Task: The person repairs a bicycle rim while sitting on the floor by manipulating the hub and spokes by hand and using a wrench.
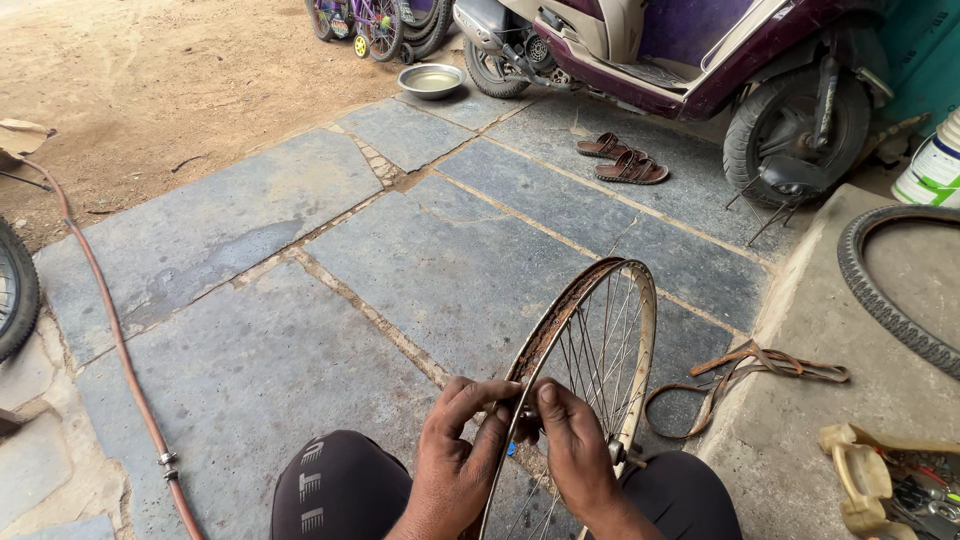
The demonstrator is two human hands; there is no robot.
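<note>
Looking down from the head camera, I see both of my hands gathered on the near edge of a rusty, bare metal bicycle wheel rim with thin wire spokes (590, 340), which stands upright on its edge between my knees on the grey stone slab floor (300, 300). My left hand (455, 455) curls over the rim's near side, fingers bent and pressed around it, thumb toward the middle. My right hand (575, 445) sits just beside it, touching it, fingertips pinched together on something small at the rim; I cannot tell what that small part is. The hub is partly hidden behind my right hand.

My dark trouser knees (340, 485) frame the wheel at the bottom of the view. To the right of the rim, a limp brown rubber strip (740, 375) lies looped on the floor against a raised concrete step (800, 440). On that step rest a black knobbly bicycle tyre (880, 290) and, nearer, a cream plastic tray of small tools (890, 480).

Further off, 2 brown sandals (620, 160) lie side by side near a maroon scooter (720, 70). A round metal bowl (430, 80) sits on the slabs by the scooter's rear. An orange hose (120, 350) runs along the left side, well apart from my hands.
</note>
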